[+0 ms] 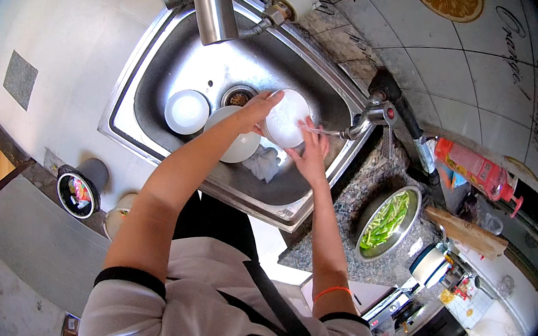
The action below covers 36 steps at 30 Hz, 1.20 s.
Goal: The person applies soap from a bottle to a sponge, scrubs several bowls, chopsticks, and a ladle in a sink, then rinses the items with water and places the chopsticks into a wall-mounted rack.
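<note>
Over the metal sink (160,60) a white bowl (289,123) is held tilted between my two hands. My left hand (264,109) grips its left rim, with the thumb on top. The fingers of my right hand (311,152) close on its lower right edge. A thin stream of water from the tap (362,123) seems to run into the bowl. Beneath my left forearm lies a larger white dish (239,146), partly hidden. A smaller white bowl (187,111) sits to its left. A wet grey cloth (262,165) lies on the sink floor nearer me.
The drain (238,97) shows behind the dishes. A thick metal pipe (214,12) juts over the sink's far side. On the right counter stand a metal bowl of cut green vegetables (388,220) and a red pump bottle (476,168). A small bin (79,194) stands at left.
</note>
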{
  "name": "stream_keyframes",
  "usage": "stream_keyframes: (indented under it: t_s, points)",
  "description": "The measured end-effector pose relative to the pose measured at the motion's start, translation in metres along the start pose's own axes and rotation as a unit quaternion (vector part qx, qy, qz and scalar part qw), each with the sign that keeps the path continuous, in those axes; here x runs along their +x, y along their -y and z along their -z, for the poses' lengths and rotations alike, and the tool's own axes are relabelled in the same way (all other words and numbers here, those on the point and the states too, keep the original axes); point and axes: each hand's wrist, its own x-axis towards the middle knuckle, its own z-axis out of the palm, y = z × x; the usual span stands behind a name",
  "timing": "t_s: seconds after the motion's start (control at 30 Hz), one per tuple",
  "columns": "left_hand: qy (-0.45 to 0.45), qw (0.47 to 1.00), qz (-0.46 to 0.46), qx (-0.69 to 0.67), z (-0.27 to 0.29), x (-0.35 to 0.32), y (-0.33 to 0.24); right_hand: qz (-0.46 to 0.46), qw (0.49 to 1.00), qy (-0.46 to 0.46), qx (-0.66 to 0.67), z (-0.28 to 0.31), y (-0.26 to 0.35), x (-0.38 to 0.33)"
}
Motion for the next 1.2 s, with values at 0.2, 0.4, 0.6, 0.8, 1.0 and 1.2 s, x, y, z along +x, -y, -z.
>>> stream_keyframes:
  t_s: [0.2, 0.4, 0.6, 0.8, 1.0, 1.2]
  points:
    - [0.019, 0.983, 0.017, -0.181, 0.0, 0.021, 0.054, -0.22, 0.611, 0.041, 0.759, 0.007, 0.013, -0.001]
    - [-0.128, 0.966, -0.099, 0.201, 0.001, 0.044, 0.075, -0.285, 0.645, -0.017, 0.709, -0.015, -0.003, 0.003]
    - [-0.25, 0.86, -0.309, 0.319, 0.048, 0.033, 0.06, -0.167, 0.944, -0.169, 0.231, -0.004, 0.011, 0.014]
    - [-0.303, 0.624, -0.025, 0.72, 0.115, -0.014, 0.027, -0.269, 0.81, -0.169, 0.493, -0.038, -0.016, 0.02]
    - [-0.303, 0.708, -0.014, 0.638, 0.169, -0.009, 0.031, -0.362, 0.371, -0.083, 0.851, -0.099, -0.057, 0.016]
    - [-0.215, 0.797, -0.169, 0.538, 0.155, -0.018, -0.007, -0.408, 0.296, -0.08, 0.86, -0.109, -0.057, 0.012]
